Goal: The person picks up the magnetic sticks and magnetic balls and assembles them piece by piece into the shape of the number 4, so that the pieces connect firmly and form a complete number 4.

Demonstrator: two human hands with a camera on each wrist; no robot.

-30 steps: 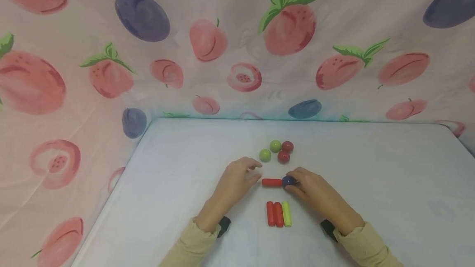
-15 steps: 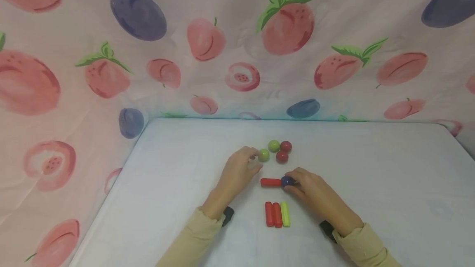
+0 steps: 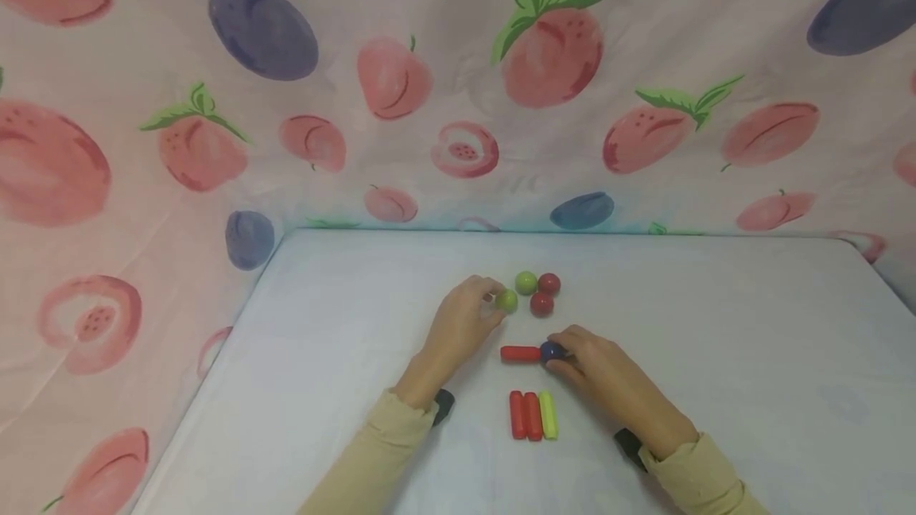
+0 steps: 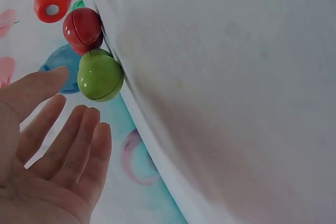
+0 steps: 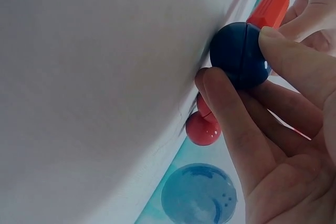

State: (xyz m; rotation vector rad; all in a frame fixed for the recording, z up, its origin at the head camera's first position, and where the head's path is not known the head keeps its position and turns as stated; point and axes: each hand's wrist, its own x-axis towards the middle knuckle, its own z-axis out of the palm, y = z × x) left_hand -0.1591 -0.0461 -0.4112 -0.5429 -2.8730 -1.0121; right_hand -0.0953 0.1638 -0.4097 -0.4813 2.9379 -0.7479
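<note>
On the white table, my left hand reaches around a green ball, thumb and fingers spread on either side of it. A small gap shows between fingertips and that ball in the left wrist view. My right hand pinches a dark blue grooved ball between thumb and fingers. Against the blue ball lies a red ribbed stick, pointing left; whether the two are joined I cannot tell. Another green ball and two red balls, one farther back and one nearer, sit beyond.
Two red sticks and a yellow stick lie side by side nearer the front, between my forearms. A fruit-print cloth hangs behind and to the left of the table. Dark wrist cameras sit under both wrists.
My left hand has moved away from me to the nearest green ball and now surrounds it. The right hand stays on the blue ball.
</note>
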